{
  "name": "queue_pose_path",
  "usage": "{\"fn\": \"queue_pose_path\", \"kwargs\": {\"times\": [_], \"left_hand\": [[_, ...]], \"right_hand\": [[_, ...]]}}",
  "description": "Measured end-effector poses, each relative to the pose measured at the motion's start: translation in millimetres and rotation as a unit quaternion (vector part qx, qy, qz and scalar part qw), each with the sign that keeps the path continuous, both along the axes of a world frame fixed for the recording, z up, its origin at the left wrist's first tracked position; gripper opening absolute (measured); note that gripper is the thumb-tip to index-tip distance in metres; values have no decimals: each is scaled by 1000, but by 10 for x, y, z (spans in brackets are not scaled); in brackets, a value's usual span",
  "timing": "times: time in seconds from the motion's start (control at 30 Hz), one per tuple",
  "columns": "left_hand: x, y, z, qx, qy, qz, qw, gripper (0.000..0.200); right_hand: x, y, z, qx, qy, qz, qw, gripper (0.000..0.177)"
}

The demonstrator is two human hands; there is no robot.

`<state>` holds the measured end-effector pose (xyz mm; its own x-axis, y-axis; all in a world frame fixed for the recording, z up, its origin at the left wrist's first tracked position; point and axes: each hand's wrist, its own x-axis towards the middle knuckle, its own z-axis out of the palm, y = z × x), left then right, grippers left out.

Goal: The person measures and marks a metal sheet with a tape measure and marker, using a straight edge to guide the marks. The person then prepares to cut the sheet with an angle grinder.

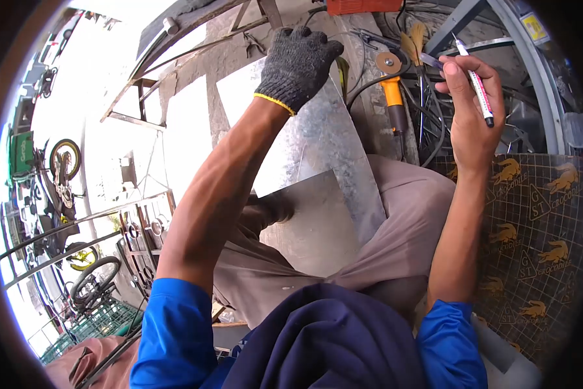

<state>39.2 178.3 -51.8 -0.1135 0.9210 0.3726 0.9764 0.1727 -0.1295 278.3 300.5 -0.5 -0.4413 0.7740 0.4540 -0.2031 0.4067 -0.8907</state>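
Note:
My left hand (pixel 299 65), in a dark grey knit glove with a yellow cuff, is at the far edge of a shiny metal sheet (pixel 333 133). Its fingers bend down over that edge, and their tips are hidden. The sheet slopes down between my legs, with glare on its left part and a smoother grey area (pixel 324 227) near my lap. My bare right hand (pixel 473 110) is raised at the right, closed around a white marker (pixel 476 84) with pink print and a black end. A small purplish translucent piece (pixel 431 61) sticks out by the thumb.
An angle grinder (pixel 392 94) with a yellow-and-dark body lies right of the sheet, among cables. Beyond are a brush (pixel 412 42), a red machine (pixel 363 5) and a grey metal frame (pixel 531 65). A crocodile-printed board (pixel 531 240) is at right. Metal frames and motorcycles (pixel 64 172) stand left.

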Motion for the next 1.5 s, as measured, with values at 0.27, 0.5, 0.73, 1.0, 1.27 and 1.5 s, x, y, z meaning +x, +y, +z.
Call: {"fn": "queue_pose_path", "kwargs": {"times": [0.27,0.5,0.73,1.0,1.27,1.5], "left_hand": [[35,819,1502,-38,225,-115,967,17],[-100,630,3249,35,382,-114,917,12],[163,566,3207,-65,369,-169,912,8],[65,943,1272,-61,302,-259,916,23],[671,492,749,-152,-191,-172,954,37],[948,145,861,-116,-424,-145,886,42]], "right_hand": [[494,242,-370,-160,9,-111,981,23],[558,432,-705,-186,13,-92,978,21],[539,400,-795,-203,-6,-75,976,19],[521,479,-988,-129,-30,-53,990,25],[508,329,-697,-158,24,-18,987,19],[194,-111,-473,-162,98,95,977,23]]}}
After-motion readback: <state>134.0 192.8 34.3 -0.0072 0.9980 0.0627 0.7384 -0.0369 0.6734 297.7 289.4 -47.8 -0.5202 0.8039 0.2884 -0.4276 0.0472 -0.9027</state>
